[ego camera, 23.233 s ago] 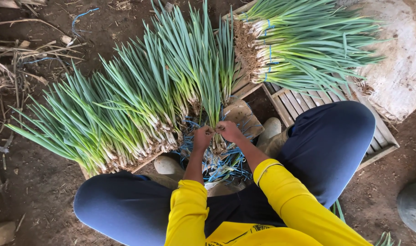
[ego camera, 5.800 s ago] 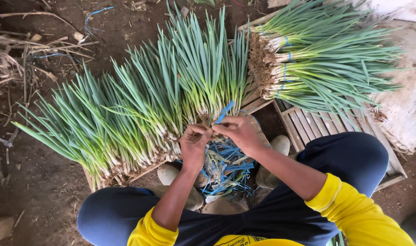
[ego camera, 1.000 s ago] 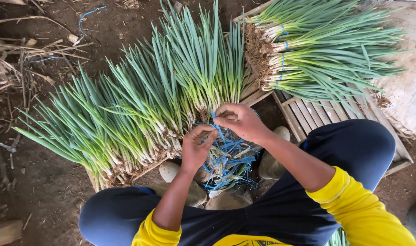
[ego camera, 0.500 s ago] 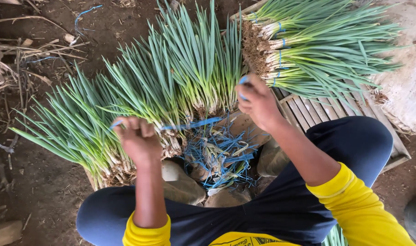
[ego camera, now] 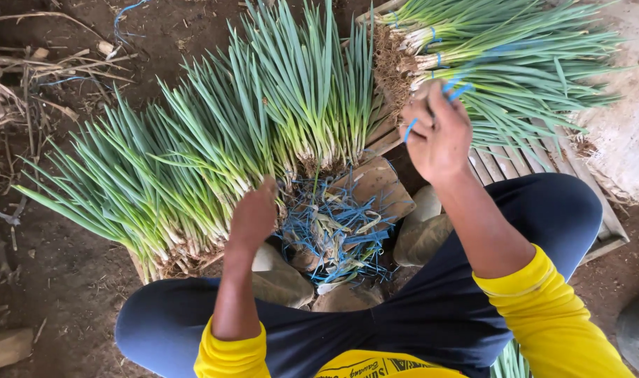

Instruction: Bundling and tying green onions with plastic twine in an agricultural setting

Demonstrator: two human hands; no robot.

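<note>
A fan of loose green onions lies across the dirt floor, roots toward the person, leaves pointing away to the upper left and top. The left hand rests at their root ends; whether its fingers are closed cannot be told. Beside it lies a heap of blue ties. The right hand, raised, is clenched on a blue tie. Behind it, bundles lie on the slatted pallet, roots left, leaves pointing right.
</note>
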